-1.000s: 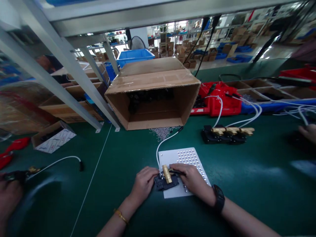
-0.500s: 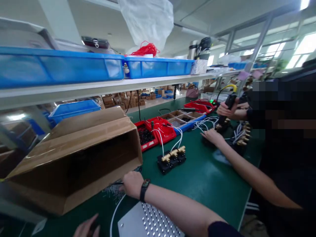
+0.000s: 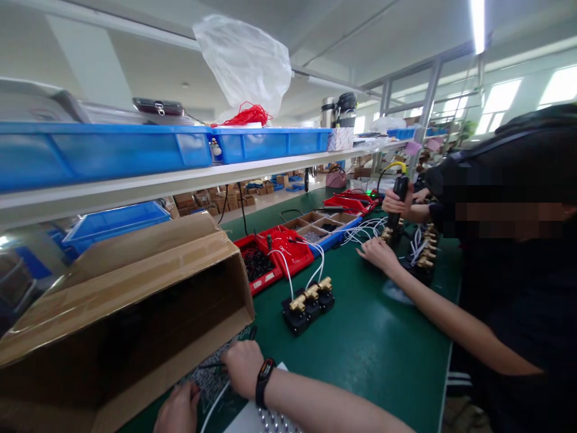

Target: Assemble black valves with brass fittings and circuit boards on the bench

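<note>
My right hand [image 3: 244,368], with a dark band on its wrist, is closed around a thin dark rod [image 3: 211,365] that sticks out to the left. A white cable [image 3: 215,404] curves down from below those fingers; whether they grip it too is hidden. At the bottom edge, my left hand [image 3: 178,410] has its fingers curled together beside a heap of small metal pins [image 3: 208,385]; anything in them is hidden. Under my right forearm lies a pale plate with rows of shiny studs [image 3: 270,421]. Farther off stands a black block with brass fittings [image 3: 310,304] and white cables.
An open cardboard box [image 3: 216,300] lies on its side at left. Red bins [image 3: 264,284] and a blue divided tray [image 3: 333,240] line the green table [image 3: 360,343]. A co-worker's hands [image 3: 378,252] work at right with a black tool [image 3: 399,192]. A shelf [image 3: 157,180] hangs above.
My left hand has come up and right, to the heap of pins near my right hand. The right hand stays closed beside the box. The whole view has shifted with the head.
</note>
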Available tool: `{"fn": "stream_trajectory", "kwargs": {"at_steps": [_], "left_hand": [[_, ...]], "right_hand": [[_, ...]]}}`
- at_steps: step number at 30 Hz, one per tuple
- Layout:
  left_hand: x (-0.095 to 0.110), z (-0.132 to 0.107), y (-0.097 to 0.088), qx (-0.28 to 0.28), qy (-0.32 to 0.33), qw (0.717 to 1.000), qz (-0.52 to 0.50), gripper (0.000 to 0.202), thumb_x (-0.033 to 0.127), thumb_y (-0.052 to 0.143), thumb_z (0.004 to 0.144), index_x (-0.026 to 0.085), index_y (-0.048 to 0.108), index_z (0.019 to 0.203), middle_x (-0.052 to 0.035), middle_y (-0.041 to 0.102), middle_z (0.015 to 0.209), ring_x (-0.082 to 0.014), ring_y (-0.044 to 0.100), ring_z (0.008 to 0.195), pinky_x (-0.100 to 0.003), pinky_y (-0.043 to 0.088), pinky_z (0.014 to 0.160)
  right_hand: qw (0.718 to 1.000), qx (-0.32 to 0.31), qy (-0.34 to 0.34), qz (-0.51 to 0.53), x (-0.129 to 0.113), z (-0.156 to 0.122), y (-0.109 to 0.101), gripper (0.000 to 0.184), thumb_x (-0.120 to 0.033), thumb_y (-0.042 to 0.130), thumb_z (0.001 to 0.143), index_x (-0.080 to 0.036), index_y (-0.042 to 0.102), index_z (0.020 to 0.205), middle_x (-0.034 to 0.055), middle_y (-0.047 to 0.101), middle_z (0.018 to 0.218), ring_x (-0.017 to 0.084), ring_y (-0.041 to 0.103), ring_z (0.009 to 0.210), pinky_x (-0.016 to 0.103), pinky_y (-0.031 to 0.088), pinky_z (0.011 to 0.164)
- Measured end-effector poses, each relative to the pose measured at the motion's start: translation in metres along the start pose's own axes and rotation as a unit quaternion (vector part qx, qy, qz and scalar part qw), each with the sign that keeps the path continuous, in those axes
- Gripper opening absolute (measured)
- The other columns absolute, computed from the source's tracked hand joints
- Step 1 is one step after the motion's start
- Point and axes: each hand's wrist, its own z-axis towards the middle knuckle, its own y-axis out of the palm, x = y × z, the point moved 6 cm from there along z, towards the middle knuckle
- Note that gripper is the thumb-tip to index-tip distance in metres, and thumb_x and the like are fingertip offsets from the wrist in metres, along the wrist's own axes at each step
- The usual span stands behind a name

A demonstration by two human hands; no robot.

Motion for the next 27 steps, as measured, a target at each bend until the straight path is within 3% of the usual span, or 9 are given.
{"fn": "stream_trajectory", "kwargs": {"at_steps": [3, 5, 10, 13, 17, 20, 23, 25, 27], "left_hand": [[0.007, 0.0, -0.007, -0.048, -0.001, 0.999, 0.002, 0.023, 0.018, 0.033, 0.085, 0.02, 0.054, 0.075, -0.006, 0.065, 0.08, -0.0205, 0.063, 0.079, -0.028, 0.043, 0.07], [0.009, 0.001, -0.009, -0.05, 0.002, 0.999, -0.006, 0.021, 0.018, 0.037, 0.084, 0.02, 0.052, 0.071, -0.0056, 0.064, 0.077, -0.0203, 0.062, 0.077, -0.027, 0.041, 0.068], [0.01, -0.006, -0.022, 0.058, -0.003, 0.984, -0.168, 0.014, 0.016, 0.045, 0.073, 0.02, 0.047, 0.06, -0.002, 0.057, 0.063, -0.0186, 0.056, 0.063, -0.028, 0.038, 0.063], [0.002, -0.025, -0.028, 0.101, -0.051, 0.945, -0.308, 0.011, 0.027, 0.051, 0.069, 0.02, 0.047, 0.061, 0.0012, 0.053, 0.058, -0.0161, 0.053, 0.057, -0.027, 0.039, 0.059], [-0.011, -0.071, -0.03, 0.128, -0.144, 0.838, -0.511, 0.031, 0.039, 0.062, 0.059, 0.017, 0.053, 0.078, 0.0035, 0.054, 0.058, -0.0141, 0.052, 0.053, -0.025, 0.042, 0.053], [-0.01, -0.114, -0.031, 0.106, -0.201, 0.795, -0.563, 0.048, 0.04, 0.066, 0.058, 0.013, 0.055, 0.096, 0.0017, 0.058, 0.064, -0.0126, 0.055, 0.056, -0.025, 0.045, 0.055], [-0.005, -0.162, -0.031, 0.093, -0.276, 0.738, -0.609, 0.048, 0.035, 0.072, 0.056, 0.009, 0.059, 0.094, -0.0019, 0.063, 0.067, -0.0125, 0.058, 0.059, -0.025, 0.048, 0.059], [-0.001, -0.192, -0.031, 0.114, -0.307, 0.718, -0.614, 0.043, 0.034, 0.074, 0.056, 0.01, 0.06, 0.088, -0.004, 0.066, 0.07, -0.0143, 0.061, 0.063, -0.026, 0.05, 0.063], [0.006, -0.218, -0.029, 0.148, -0.308, 0.725, -0.598, 0.034, 0.033, 0.073, 0.058, 0.011, 0.061, 0.082, -0.0052, 0.067, 0.072, -0.0163, 0.064, 0.067, -0.028, 0.052, 0.067]], "right_hand": [[0.999, 0.028, 0.011, 0.029, 0.006, -0.008, -0.01, 0.015, -0.023, 0.054, 0.077, -0.018, 0.067, 0.083, 0.0093, 0.068, 0.086, 0.025, 0.064, 0.078, 0.03, 0.048, 0.062], [0.998, 0.036, 0.027, 0.046, 0.014, -0.016, -0.016, 0.015, -0.022, 0.052, 0.078, -0.02, 0.066, 0.081, 0.0052, 0.068, 0.084, 0.021, 0.064, 0.075, 0.025, 0.045, 0.059], [0.995, 0.035, 0.079, 0.053, 0.057, -0.04, -0.026, 0.014, -0.02, 0.05, 0.081, -0.02, 0.064, 0.079, 0.005, 0.065, 0.085, 0.02, 0.062, 0.077, 0.024, 0.04, 0.061], [0.993, 0.018, 0.111, 0.044, 0.086, -0.055, -0.024, 0.015, -0.019, 0.05, 0.084, -0.018, 0.063, 0.076, 0.0059, 0.063, 0.085, 0.019, 0.061, 0.079, 0.025, 0.04, 0.065], [0.991, -0.018, 0.126, 0.034, 0.107, -0.067, -0.014, 0.007, -0.021, 0.055, 0.084, -0.018, 0.061, 0.082, 0.006, 0.059, 0.092, 0.019, 0.06, 0.083, 0.025, 0.039, 0.068], [0.992, -0.043, 0.116, 0.031, 0.111, -0.063, -0.006, 0.007, -0.023, 0.058, 0.082, -0.017, 0.059, 0.086, 0.0071, 0.058, 0.095, 0.02, 0.059, 0.087, 0.027, 0.039, 0.07], [0.992, -0.07, 0.097, 0.032, 0.109, -0.052, 0.001, 0.003, -0.017, 0.055, 0.083, -0.016, 0.058, 0.081, 0.0081, 0.059, 0.091, 0.021, 0.059, 0.085, 0.028, 0.038, 0.068], [0.993, -0.079, 0.086, 0.035, 0.107, -0.046, 0.002, 0.006, -0.013, 0.053, 0.082, -0.014, 0.057, 0.078, 0.0105, 0.059, 0.089, 0.022, 0.06, 0.082, 0.029, 0.038, 0.066], [0.993, -0.08, 0.078, 0.045, 0.105, -0.045, 0.001, 0.006, -0.012, 0.051, 0.083, -0.013, 0.055, 0.078, 0.0129, 0.059, 0.089, 0.023, 0.059, 0.08, 0.029, 0.038, 0.065]]}}
